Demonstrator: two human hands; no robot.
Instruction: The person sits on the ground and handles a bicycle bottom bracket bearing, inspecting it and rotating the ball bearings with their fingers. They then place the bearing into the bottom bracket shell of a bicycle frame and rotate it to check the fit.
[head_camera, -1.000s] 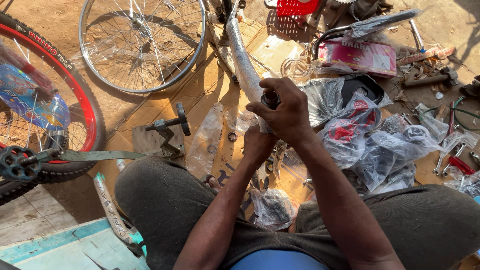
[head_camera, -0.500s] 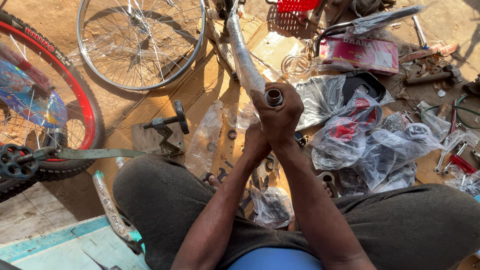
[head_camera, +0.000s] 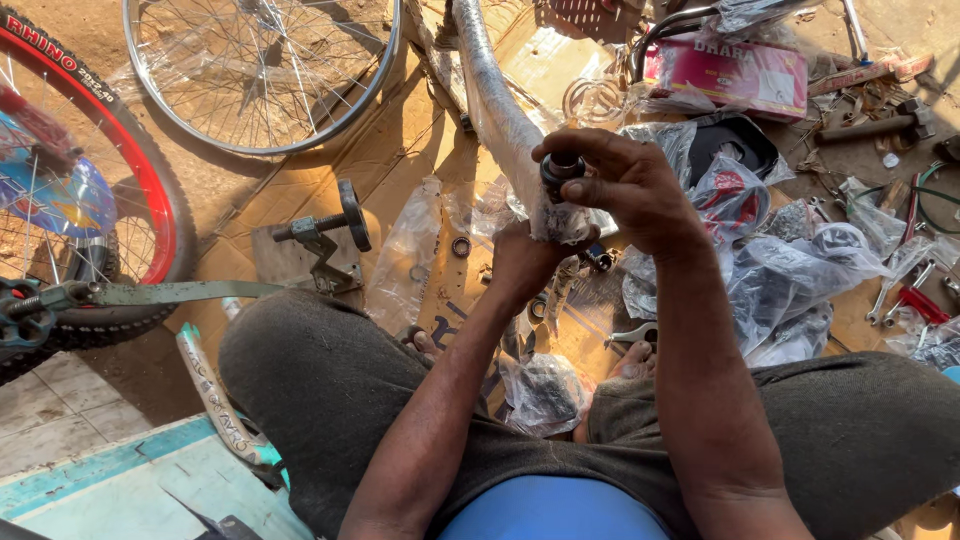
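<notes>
Fingers (head_camera: 600, 165) of the right hand (head_camera: 630, 185) curl over a dark round fitting (head_camera: 560, 172) at the end of a plastic-wrapped silver frame tube (head_camera: 490, 85); the left hand (head_camera: 525, 262) grips the tube just below. At far left stands a red-rimmed tyre (head_camera: 150, 190), then a bare spoked wheel (head_camera: 265, 75) and a small vice (head_camera: 325, 235) on cardboard. Right of the hands lie crumpled plastic bags (head_camera: 800, 270) and a pink box (head_camera: 725, 75).

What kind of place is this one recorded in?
Probably an open-air bicycle repair or assembly spot on the ground: a bare spoked wheel, a red-rimmed tyre, and spanners among bagged parts on flattened cardboard.
</notes>
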